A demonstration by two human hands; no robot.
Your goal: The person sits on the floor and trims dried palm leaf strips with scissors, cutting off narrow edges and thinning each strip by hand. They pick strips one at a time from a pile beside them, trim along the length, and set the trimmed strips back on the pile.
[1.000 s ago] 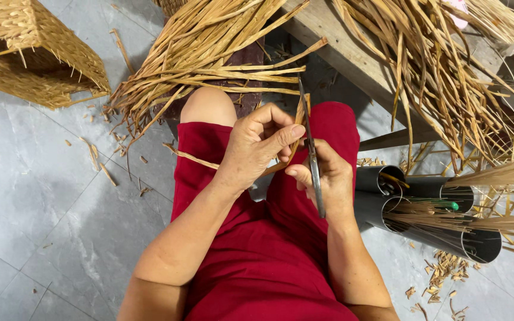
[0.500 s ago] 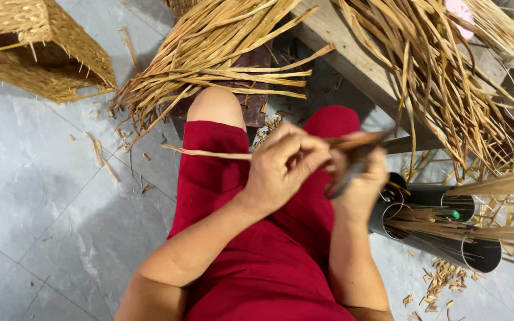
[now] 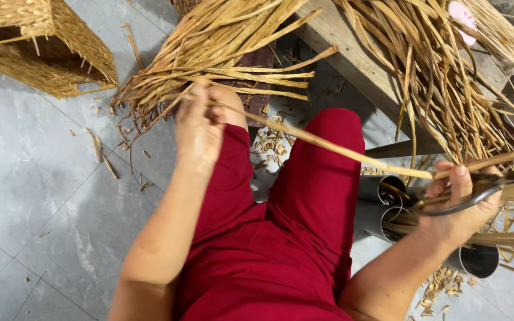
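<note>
Across my lap, above the red trousers (image 3: 304, 238), I held one long dried straw strip (image 3: 328, 148) stretched between my two hands. Its long axis ran on a slant, from the upper left by my knee down toward the lower right, the high end at my left hand (image 3: 198, 128) and the low end at my right hand (image 3: 462, 199). My left hand was closed around the strip's upper end, fingers curled in tight. My right hand pinched the other end under the thumb and also gripped a pair of dark metal scissors (image 3: 477, 193), whose blades pointed off to the right. Just below that hand lay several shiny metal tubes (image 3: 388, 190) with straw in them. Beyond my knees a heap of loose straw (image 3: 221, 53) fanned over the grey tiled floor (image 3: 43, 196), and a woven basket (image 3: 43, 47) sat at the far left. More straw hung from a wooden bench (image 3: 352, 59) on the right.
</note>
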